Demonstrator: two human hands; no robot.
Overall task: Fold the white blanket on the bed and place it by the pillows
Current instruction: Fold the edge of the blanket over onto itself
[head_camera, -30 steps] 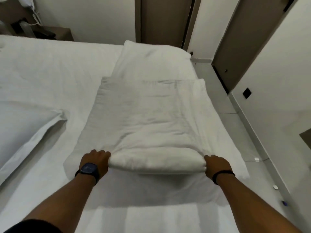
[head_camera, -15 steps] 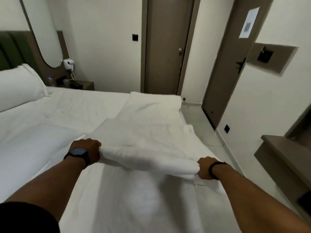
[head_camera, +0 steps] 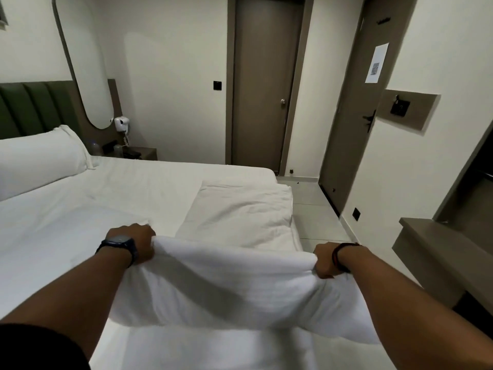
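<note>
From the pillow (head_camera: 37,158) at the headboard, bare sheet on the bed (head_camera: 88,209) runs open toward both hands, nothing lying on it. Farther from the pillow, the white blanket (head_camera: 240,217) covers the bed's right side, and its lifted fold bulges between the left hand (head_camera: 133,243) and the right hand (head_camera: 326,259).

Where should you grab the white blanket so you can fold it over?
Grip the white blanket by its near folded edge, one corner in each fist, coming from the foot side. The left hand and right hand already do this; the wide, floppy edge needs both ends held.
</note>
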